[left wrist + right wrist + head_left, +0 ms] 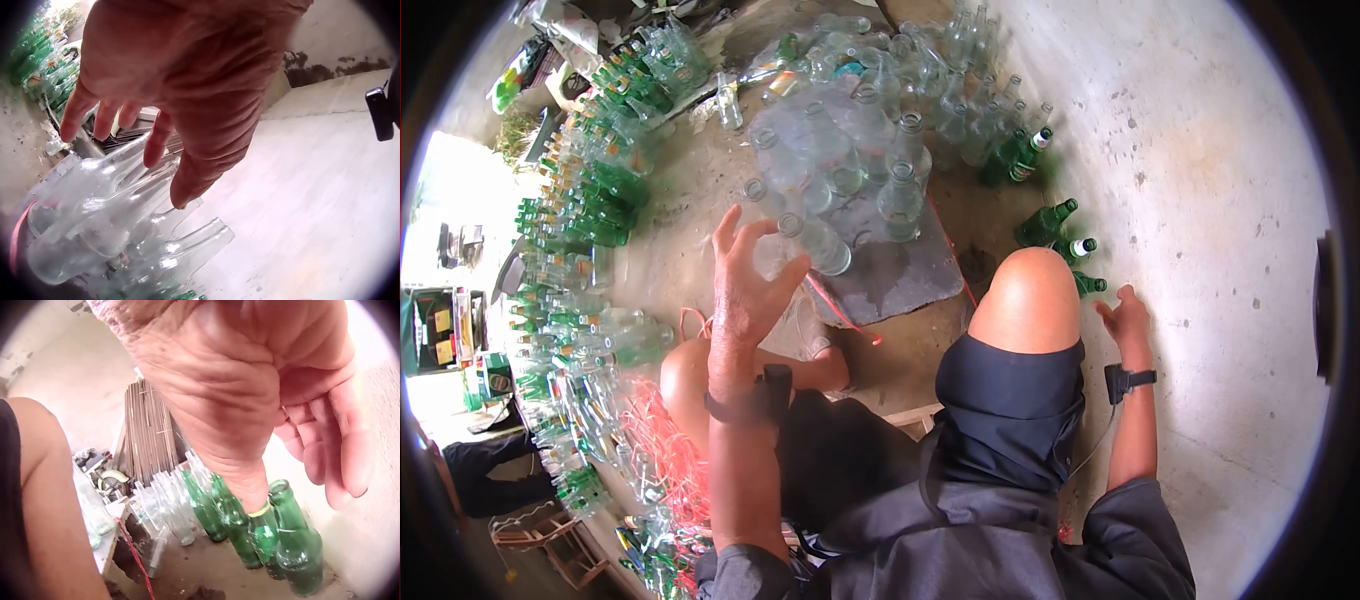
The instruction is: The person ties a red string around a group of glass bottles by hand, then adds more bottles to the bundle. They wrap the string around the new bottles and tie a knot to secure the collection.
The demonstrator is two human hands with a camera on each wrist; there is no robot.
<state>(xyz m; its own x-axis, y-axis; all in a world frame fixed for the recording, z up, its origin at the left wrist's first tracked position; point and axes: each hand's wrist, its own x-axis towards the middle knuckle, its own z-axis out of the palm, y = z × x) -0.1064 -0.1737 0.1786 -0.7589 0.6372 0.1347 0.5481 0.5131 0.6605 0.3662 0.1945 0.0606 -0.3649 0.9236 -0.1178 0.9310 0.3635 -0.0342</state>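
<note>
Several clear glass bottles stand together on a grey board (900, 275) in front of the person. My left hand (745, 280) is beside the nearest clear bottle (825, 250), its fingers and thumb spread and holding nothing. In the left wrist view, that hand (181, 81) hangs over the necks of clear bottles (112, 219). Down by the wall, my right hand (1128, 322) is close to a green bottle (1090, 284). The right wrist view has the hand (250, 394) with loosely extended fingers over a row of green bottles (300, 556); the thumb tip overlaps one neck there.
Rows of green and clear bottles (605, 200) line the left side. More clear bottles (970, 120) crowd the back beside the pale wall (1190, 200). Pink plastic strands (665, 450) lie by the left leg. The right knee (1030, 300) rises between the board and right hand.
</note>
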